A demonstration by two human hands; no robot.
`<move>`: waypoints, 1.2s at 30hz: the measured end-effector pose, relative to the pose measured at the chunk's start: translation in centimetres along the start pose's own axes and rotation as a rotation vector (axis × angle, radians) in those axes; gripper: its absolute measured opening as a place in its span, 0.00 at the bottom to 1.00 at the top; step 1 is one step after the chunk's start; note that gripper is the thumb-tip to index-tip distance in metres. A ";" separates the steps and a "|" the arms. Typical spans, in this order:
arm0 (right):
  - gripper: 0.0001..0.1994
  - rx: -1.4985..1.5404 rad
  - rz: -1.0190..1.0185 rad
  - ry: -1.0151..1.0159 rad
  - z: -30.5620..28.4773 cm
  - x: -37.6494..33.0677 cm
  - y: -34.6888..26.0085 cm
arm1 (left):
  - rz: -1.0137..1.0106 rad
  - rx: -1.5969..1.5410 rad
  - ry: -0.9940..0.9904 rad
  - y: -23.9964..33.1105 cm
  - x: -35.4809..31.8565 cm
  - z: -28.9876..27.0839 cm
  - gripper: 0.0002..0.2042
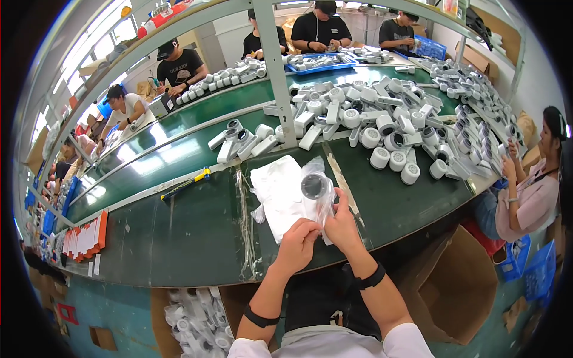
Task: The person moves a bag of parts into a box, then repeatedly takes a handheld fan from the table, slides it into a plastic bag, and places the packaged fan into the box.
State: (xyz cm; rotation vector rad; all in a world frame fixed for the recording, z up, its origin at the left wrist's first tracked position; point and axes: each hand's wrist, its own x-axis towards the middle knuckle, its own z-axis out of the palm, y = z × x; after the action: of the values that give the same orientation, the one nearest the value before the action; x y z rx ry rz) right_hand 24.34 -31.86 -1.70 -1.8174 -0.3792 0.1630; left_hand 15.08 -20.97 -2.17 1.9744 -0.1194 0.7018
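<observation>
A white handheld device [314, 186] with a round, dark-faced head is inside a clear plastic bag [325, 206], above the green tabletop. My right hand [342, 225] is closed around the bagged device's lower part, with the thumb and index finger along its side. My left hand [300, 243] pinches the bag's lower end, its fingertips close to my right hand. Under and beside the device lies a stack of thin white bags or sheets [276, 200], with crumpled clear film at its left edge. The device's handle is mostly hidden by my fingers.
Many similar devices [382, 119] are heaped at the back right. A yellow-and-black tool [186, 182] lies left, beyond orange-and-white boxes [85, 237]. Below the table edge stand an open carton [450, 286] and a box of bagged devices [197, 319]. A metal post [280, 77] rises ahead; co-workers sit around.
</observation>
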 end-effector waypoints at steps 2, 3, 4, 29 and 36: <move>0.29 0.000 0.053 0.009 -0.2 0.3 0.1 | -0.168 -0.117 -0.118 0.3 -0.4 -0.1 0.05; 0.29 0.000 0.057 0.012 -0.3 0.4 0.2 | -0.170 -0.118 -0.122 0.2 -0.5 -0.1 0.05; 0.28 0.000 0.065 0.008 -0.3 0.5 0.4 | -0.201 -0.133 -0.078 0.1 -0.6 -0.2 0.04; 0.11 -0.173 -0.333 -0.005 5.8 -3.9 -2.6 | -0.746 -0.899 0.282 -0.1 -5.2 -4.5 0.20; 0.09 -0.411 -0.579 0.025 6.0 -5.1 -1.0 | -0.622 -1.021 0.419 -0.6 -5.5 -6.4 0.18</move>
State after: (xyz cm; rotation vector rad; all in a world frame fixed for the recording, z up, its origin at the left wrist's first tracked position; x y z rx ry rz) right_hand 17.53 -27.93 -2.80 -2.0232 -0.9557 -0.3640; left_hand 8.04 -16.46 -3.41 0.7854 0.3256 0.4687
